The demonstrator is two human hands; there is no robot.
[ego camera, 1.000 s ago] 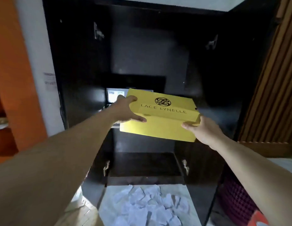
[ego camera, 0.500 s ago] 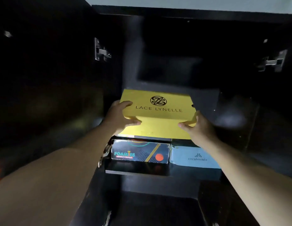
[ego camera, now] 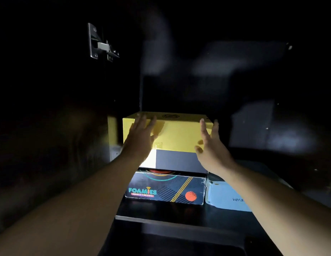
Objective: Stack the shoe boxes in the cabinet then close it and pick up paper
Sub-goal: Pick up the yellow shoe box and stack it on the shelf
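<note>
Yellow box (ego camera: pixel 176 134) atop grey box (ego camera: pixel 179 161), striped dark Foamies box (ego camera: pixel 165 189) (orange dot), pale-blue box (ego camera: pixel 224 197) beside.

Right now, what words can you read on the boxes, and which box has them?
"FOAMIES": dark patterned box, front face.
"SKECHERS": same box, beneath it.
"vera...": light blue box, rest hidden behind the right arm.
Yellow box: dark round logo on the lid, too dark to read.

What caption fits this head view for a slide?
Both open hands, left and right, at the yellow shoe box stacked atop a dark box inside the cabinet.
</note>
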